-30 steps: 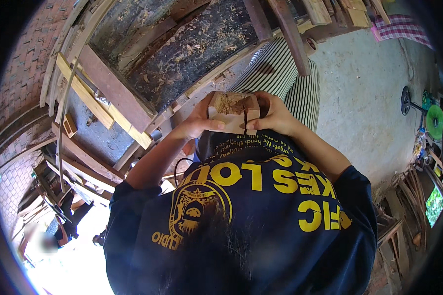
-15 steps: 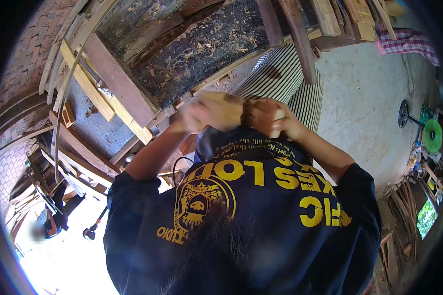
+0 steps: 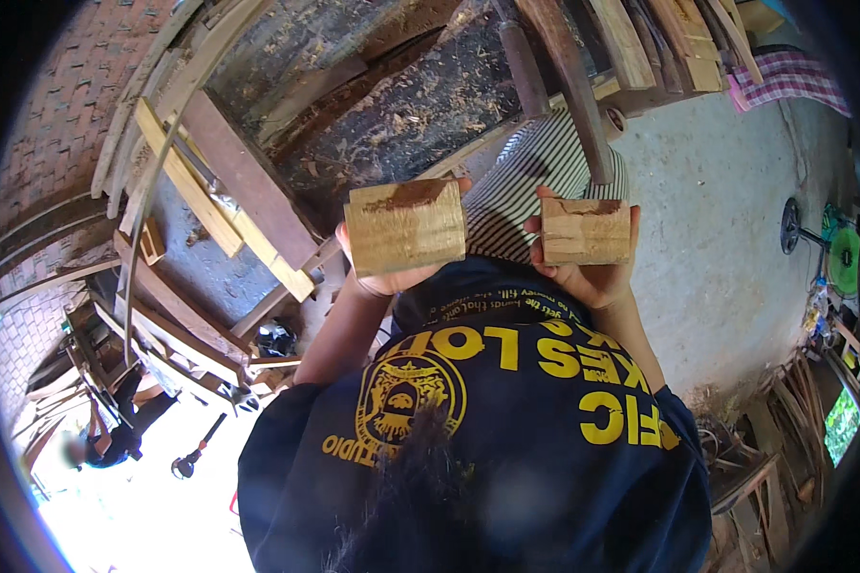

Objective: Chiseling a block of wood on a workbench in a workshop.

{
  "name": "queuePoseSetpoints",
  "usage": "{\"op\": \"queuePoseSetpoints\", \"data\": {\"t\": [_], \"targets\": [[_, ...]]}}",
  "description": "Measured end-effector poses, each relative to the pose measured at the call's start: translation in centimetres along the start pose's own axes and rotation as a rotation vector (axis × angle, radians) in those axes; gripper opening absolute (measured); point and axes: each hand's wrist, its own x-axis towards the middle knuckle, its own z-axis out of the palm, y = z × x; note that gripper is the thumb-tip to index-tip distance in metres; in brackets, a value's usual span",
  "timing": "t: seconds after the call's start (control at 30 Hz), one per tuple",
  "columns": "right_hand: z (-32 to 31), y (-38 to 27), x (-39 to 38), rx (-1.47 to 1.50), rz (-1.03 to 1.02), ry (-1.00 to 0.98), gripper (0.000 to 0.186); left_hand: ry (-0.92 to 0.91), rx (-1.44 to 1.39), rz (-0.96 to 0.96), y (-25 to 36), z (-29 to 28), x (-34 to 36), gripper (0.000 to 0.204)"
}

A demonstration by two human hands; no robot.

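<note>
Apart now, the two pieces of wood sit well clear of each other, where a second ago I had them up against one another in front of my shirt. My left hand (image 3: pixel 398 280) has gone out to the left with the larger wooden block (image 3: pixel 409 232), and my right hand (image 3: pixel 594 284) has gone to the right with the smaller wooden block (image 3: pixel 586 237). With the pair split, a broad pale face of each turns up toward me, so I judge that I can compare grain and edges far better than when they were joined.

Each hand is wrapped around its own block. The left cradles the larger one from below, thumb at its left side and a fingertip showing past its upper right corner. The right holds the smaller one in much the same way, fingers along its left side and palm beneath; how firmly I grip, I cannot tell. Both blocks have a dark brown patch along the upper edge.

Between them lie my striped trousers (image 3: pixel 506 181), and the dark shirt (image 3: pixel 506 420) is just below. Beyond the larger block is a black surface (image 3: pixel 392 129) scattered with shavings, with a reddish-brown board (image 3: pixel 250 181) along its left side.
</note>
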Motion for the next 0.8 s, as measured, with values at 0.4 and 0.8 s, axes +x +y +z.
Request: {"op": "queuePoseSetpoints", "data": {"t": [0.4,0.8], "targets": [[5.8,0.7,1.0,0.022,-0.088,-0.099,0.099,-0.145,-0.022,0.059,1.1,2.5,1.7,0.087],[10.1,1.9,0.9,-0.097,-0.132,-0.059,0.097,-0.217,0.139,0.153,3.4,2.5,1.1,0.091]]}}
